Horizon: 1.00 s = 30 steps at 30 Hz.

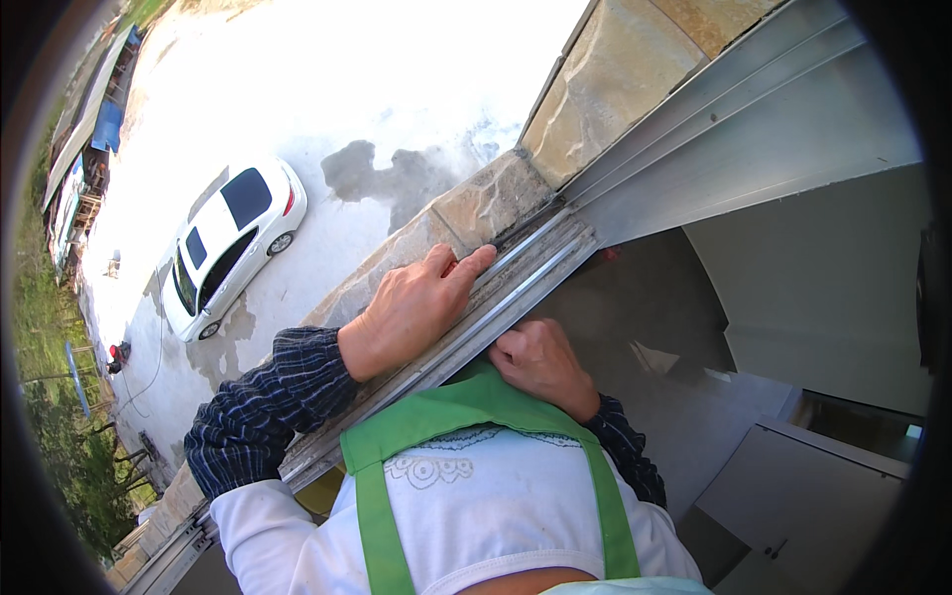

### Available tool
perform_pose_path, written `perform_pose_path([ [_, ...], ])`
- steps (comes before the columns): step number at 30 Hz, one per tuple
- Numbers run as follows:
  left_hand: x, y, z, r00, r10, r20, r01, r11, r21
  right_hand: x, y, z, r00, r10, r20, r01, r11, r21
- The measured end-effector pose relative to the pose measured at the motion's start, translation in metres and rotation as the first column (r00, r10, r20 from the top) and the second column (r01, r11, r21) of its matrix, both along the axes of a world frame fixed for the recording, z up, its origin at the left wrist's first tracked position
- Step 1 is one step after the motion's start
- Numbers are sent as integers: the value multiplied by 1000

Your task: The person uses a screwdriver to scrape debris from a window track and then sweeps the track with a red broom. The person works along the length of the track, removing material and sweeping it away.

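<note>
My left hand (416, 309) lies over the outer edge of a metal sliding-window track (513, 275), its fingers curled. A slim dark tool (524, 225) reaches from its fingertips along the joint between track and stone sill. A bit of red shows between the fingers, perhaps the tool's handle, mostly hidden. My right hand (541, 363) is curled into a fist just inside the track, close to my green apron (476, 401). Whether it holds anything is hidden. Dirt lines the track grooves.
Rough stone blocks (483, 197) face the outer ledge. A metal window jamb (744, 126) rises at the upper right. Far below outside, a white car (234, 242) stands on concrete. Indoors, a grey cabinet (803, 498) is at the lower right.
</note>
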<state>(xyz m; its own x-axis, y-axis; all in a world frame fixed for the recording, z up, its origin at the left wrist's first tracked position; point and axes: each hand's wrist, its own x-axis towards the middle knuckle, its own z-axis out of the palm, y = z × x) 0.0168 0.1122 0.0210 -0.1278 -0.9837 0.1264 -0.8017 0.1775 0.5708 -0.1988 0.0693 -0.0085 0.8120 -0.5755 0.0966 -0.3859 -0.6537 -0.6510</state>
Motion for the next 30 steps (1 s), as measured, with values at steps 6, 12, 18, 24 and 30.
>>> perform_pose_path([
  [6,3,5,3,1000,-9,-14,9,1000,-27,0,-1,-2,1000,7,6,-7,1000,-4],
  [12,17,31,8,987,57,-151,-68,995,-72,1,-1,-4,999,11,36,-11,1000,19],
  [18,34,45,17,489,616,-617,-419,787,453,0,-4,-5,1000,23,15,-24,998,51],
  [24,11,37,30,964,109,-241,-57,975,213,-1,-3,-4,999,14,44,-15,1000,27],
  [30,-5,13,30,992,7,128,-20,995,102,-2,-3,-2,998,16,59,-18,999,30],
])
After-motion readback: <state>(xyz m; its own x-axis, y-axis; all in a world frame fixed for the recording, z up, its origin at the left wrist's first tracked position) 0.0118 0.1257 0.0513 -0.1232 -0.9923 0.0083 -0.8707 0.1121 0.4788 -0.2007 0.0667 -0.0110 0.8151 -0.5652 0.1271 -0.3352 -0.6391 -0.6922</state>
